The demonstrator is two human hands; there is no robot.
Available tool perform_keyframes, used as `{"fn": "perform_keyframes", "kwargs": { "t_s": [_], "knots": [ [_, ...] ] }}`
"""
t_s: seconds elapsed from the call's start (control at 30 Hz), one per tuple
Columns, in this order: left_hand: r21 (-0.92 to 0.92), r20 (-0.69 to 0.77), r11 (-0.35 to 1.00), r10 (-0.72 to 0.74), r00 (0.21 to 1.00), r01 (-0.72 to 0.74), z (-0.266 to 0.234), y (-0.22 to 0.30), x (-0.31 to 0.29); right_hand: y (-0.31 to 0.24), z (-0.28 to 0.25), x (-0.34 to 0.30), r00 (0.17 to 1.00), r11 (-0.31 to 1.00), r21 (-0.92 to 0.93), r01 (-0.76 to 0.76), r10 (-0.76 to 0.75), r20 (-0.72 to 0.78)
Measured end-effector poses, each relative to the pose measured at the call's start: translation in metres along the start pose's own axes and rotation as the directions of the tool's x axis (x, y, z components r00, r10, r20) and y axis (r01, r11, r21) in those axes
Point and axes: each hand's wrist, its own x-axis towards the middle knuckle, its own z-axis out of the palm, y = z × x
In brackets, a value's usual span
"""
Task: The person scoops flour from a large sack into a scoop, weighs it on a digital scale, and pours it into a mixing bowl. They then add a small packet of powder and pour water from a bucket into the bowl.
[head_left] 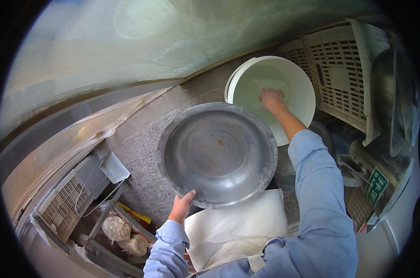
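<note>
A wide, round metal basin [217, 157] is tilted toward me in front of my body, its inside bare apart from a small brownish spot. My left hand [182, 206] grips its near-left rim, thumb over the edge. Beyond it and to the right, a white plastic bucket [304, 99] leans with its mouth toward me. Inside that bucket is my right hand [271, 98], its fingers closed beside a pale, flat-looking shape at the bottom. What those fingers hold is hidden. A white apron [240, 222] covers my front below the basin.
Slatted plastic crates [337, 69] stand on edge at the right, near metal sheets and a green sign [377, 185]. Lower left are a metal rack, another crate [64, 206], a small white tray [114, 167] and bagged lumps [117, 229]. A plastic-covered wall [103, 51] runs along the back.
</note>
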Motion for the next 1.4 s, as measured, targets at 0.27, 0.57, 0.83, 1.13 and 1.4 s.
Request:
{"fn": "perform_keyframes", "kwargs": {
  "t_s": [0.27, 0.57, 0.83, 1.13, 1.4],
  "knots": [
    [0.033, -0.019, 0.999, -0.014, 1.000, 0.015, 0.003, 0.007, -0.003, -0.009, 0.018, 0.021, 0.996, 0.994, 0.064, 0.085, -0.084, -0.028],
    [0.089, 0.015, 0.995, 0.032, 0.999, -0.033, -0.002, 0.004, 0.003, 0.030, 0.043, 0.024, 0.961, 0.783, 0.608, 0.130, 0.052, -0.273],
    [0.141, 0.020, 0.985, 0.102, 0.995, -0.104, -0.003, 0.003, 0.008, 0.065, 0.045, -0.020, 0.879, 0.410, 0.877, 0.249, 0.285, -0.383],
    [0.149, 0.038, 0.984, 0.090, 0.995, -0.094, -0.001, 0.010, 0.013, 0.103, -0.025, -0.124, 0.908, -0.151, 0.947, 0.284, 0.359, -0.215],
    [0.271, 0.081, 0.958, 0.077, 0.994, -0.096, 0.009, 0.030, 0.007, 0.122, -0.092, -0.204, 0.875, 0.036, 0.949, 0.312, 0.379, -0.302]
  ]
}}
